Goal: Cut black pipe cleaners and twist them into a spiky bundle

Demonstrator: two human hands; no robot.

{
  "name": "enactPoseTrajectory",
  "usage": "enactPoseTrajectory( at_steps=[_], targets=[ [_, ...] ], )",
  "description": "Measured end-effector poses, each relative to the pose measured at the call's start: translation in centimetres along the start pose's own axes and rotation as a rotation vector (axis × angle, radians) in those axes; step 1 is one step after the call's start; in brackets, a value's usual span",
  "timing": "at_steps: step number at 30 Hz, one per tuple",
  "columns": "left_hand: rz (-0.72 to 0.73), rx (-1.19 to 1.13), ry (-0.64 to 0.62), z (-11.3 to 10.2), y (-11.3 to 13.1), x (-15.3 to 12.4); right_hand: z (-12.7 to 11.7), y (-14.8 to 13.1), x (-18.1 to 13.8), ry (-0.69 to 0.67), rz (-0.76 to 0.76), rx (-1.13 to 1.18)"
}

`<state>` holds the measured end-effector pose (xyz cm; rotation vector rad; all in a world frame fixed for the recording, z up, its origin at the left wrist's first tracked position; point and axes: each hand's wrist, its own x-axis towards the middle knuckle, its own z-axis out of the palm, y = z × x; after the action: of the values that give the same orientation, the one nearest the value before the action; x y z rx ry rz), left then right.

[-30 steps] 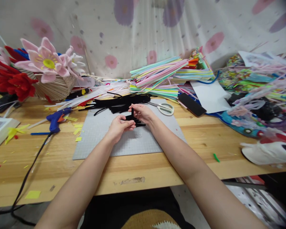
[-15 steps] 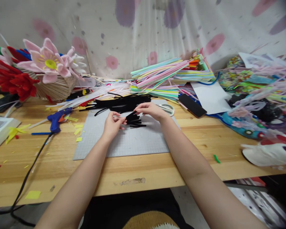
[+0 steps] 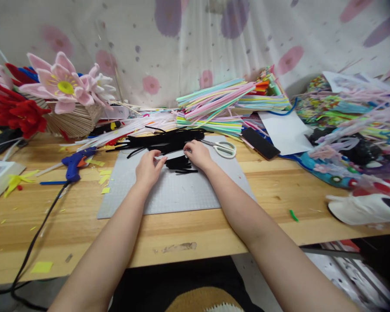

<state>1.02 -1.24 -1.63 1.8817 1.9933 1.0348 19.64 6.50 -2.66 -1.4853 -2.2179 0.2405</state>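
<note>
My left hand (image 3: 147, 167) rests on the grey cutting mat (image 3: 169, 193), fingers loosely stretched toward a heap of long black pipe cleaners (image 3: 159, 140), nothing visibly in it. My right hand (image 3: 198, 154) is curled with its fingertips pinching into the same black heap at its right end. Between the two hands a small bunch of short black pieces (image 3: 180, 164) lies on the mat.
White-handled scissors (image 3: 223, 148) lie right of my right hand. A blue glue gun (image 3: 74, 161) with a black cord lies at the left. Pastel pipe-cleaner stacks (image 3: 221, 104) sit behind; fuzzy flowers (image 3: 63, 84) at the far left; a black phone (image 3: 260, 143); craft clutter (image 3: 351, 130) at the right.
Both hands have dropped from holding a short black piece above the mat and moved forward to the black heap. The short piece now lies with the bunch on the mat.
</note>
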Motion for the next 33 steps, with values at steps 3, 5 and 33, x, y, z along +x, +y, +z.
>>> enactPoseTrajectory(
  at_steps=[3,5,33],
  targets=[
    [0.127,0.057,0.074,0.6,-0.4,0.5,0.0,-0.3,0.0,0.05,-0.016,-0.009],
    [0.153,0.095,0.054,0.9,-0.7,0.8,0.1,-0.3,0.0,0.043,-0.022,-0.029],
    [-0.017,0.304,0.256,0.1,-0.5,0.7,-1.7,-2.5,-0.9,0.301,-0.069,0.045]
  ],
)
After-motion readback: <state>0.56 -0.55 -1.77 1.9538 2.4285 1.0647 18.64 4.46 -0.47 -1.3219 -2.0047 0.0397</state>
